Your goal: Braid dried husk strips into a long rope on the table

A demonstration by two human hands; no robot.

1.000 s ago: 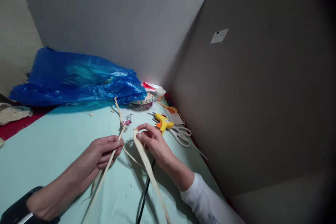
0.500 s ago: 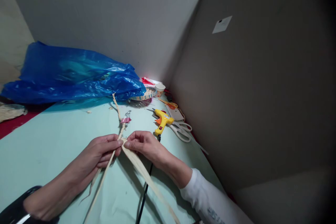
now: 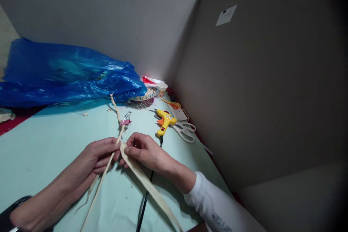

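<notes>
A pale braid point(image 3: 115, 107) of dried plant fibre runs away from me over the table, with a pink-and-metal binder clip point(image 3: 125, 121) on it. My left hand point(image 3: 102, 154) is closed at the near end of the braid, pinching where the strands part. One narrow strand point(image 3: 100, 185) and a shorter curled one hang from it toward me. Just to the right, my right hand point(image 3: 144, 151) pinches the top of a wide flat fibre strip point(image 3: 152, 185). That strip trails down to the lower right, over a black cord.
A yellow glue gun point(image 3: 165, 122) lies right of centre, its black cord point(image 3: 144, 206) running toward me. White-handled scissors point(image 3: 186, 130) and orange-handled scissors point(image 3: 172, 103) are beside it. Behind are a paper cup point(image 3: 162, 87), a round woven basket point(image 3: 146, 95) and a blue plastic bag point(image 3: 67, 72).
The whole view has shifted slightly, so things sit a little further left. Both hands keep their pinch at the braid's end; the right fingers have shifted slightly along the wide strip.
</notes>
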